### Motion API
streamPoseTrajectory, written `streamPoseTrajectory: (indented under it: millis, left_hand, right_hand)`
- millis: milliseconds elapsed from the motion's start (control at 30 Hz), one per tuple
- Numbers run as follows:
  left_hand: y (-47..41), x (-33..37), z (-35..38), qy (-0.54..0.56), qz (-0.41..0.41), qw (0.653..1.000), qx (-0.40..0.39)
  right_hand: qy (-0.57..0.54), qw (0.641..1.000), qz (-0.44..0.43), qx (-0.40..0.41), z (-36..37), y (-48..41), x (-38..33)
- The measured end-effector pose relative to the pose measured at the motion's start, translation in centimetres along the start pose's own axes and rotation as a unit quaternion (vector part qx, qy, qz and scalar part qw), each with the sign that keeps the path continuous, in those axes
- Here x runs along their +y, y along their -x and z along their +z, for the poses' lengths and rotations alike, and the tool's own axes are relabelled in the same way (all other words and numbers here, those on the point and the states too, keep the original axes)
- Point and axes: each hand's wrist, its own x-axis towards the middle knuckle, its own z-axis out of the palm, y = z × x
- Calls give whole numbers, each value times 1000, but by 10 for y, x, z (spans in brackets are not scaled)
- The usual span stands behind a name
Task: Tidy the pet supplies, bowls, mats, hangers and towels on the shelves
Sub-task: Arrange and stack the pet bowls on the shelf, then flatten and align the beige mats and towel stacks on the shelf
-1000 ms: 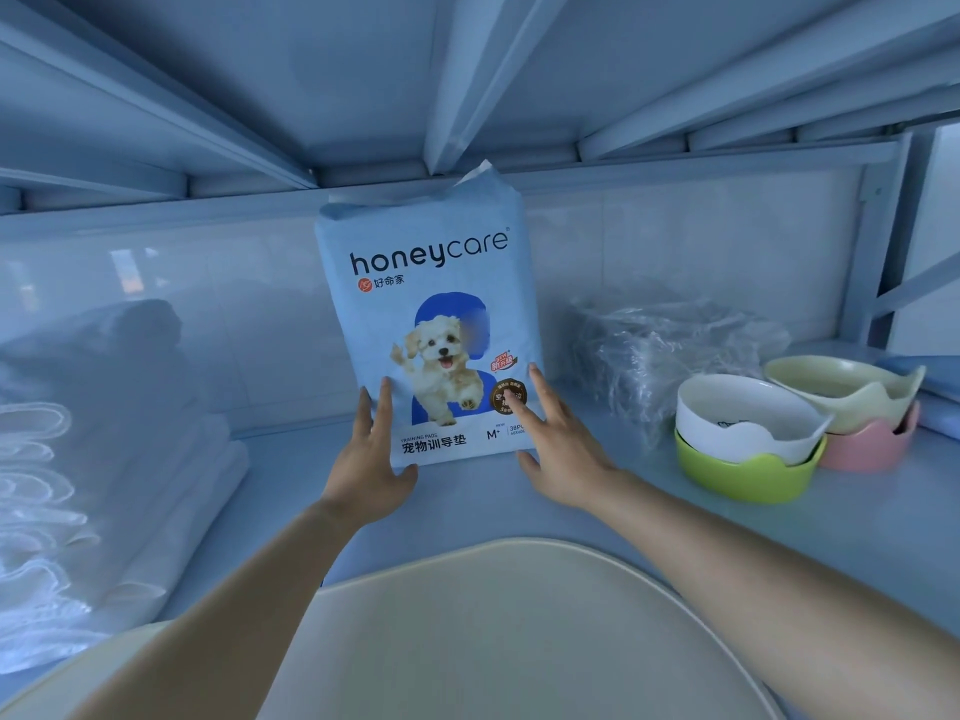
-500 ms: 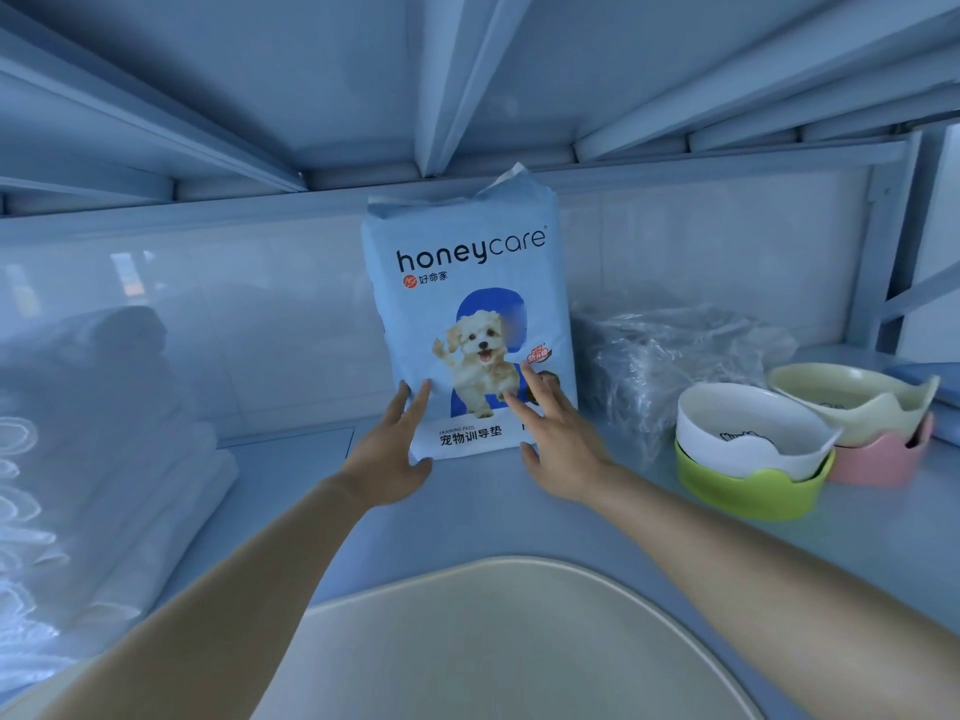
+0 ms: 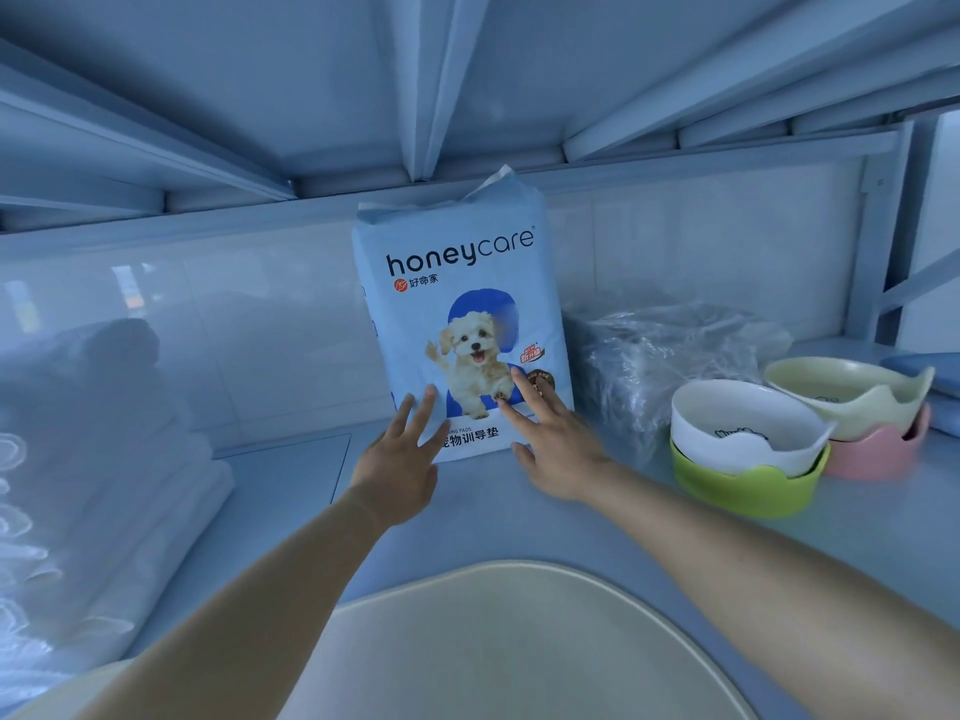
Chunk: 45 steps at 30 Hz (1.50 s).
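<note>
A light blue pack of pet training pads (image 3: 457, 283) with a puppy picture stands upright at the back of the shelf (image 3: 280, 491), against the tiled wall. My left hand (image 3: 400, 454) touches its lower left front with straight, spread fingers. Straight fingers of my right hand (image 3: 556, 439) press on its lower right front. Right of the pack lies a bundle in clear plastic wrap (image 3: 660, 356). A white bowl (image 3: 737, 428) sits nested in a green bowl (image 3: 743, 485). Beside them a pale yellow bowl (image 3: 847, 392) is nested in a pink bowl (image 3: 878, 449).
Folded white towels or pads in plastic (image 3: 88, 485) are stacked on the shelf's left. A beige mat (image 3: 509, 646) with a rounded edge lies at the front, under my forearms. The upper shelf's metal beams (image 3: 421, 85) hang low overhead. A blue item (image 3: 930, 371) shows at the far right.
The pack has slid to the right along the back wall, closer to the plastic-wrapped bundle. Both hands followed it, fingers still flat on its lower front.
</note>
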Motion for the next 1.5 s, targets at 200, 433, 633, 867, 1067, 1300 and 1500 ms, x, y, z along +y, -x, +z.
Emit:
streamPoseTrajectory:
  millis: [200,433,633,867,1067,1300,1500]
  left_hand:
    - [-20,0,-9,-30,-10,997,-71]
    - [-37,2,-18,-21,-7,994,-107]
    - [-14,11,-10,57,-51,996,-54]
    - [32,30,-9,292,-113,947,-75]
    - [66,38,-22,312,-57,947,-55]
    - [94,50,-32,304,-37,951,-36]
    - [121,57,-32,329,-66,942,-12]
  right_hand:
    - [18,998,25,-55,-3,-12,7]
    - [39,990,68,-120,-15,-26,12]
    - [-51,992,55,-98,-17,-14,-1]
    - [-178,978,37,-103,-20,41,-19]
    - [-163,978,-1,-128,-36,84,-33]
    - [-194,973,-11,-128,-47,104,-52]
    - [-202,974,-1,-105,-47,119,-53]
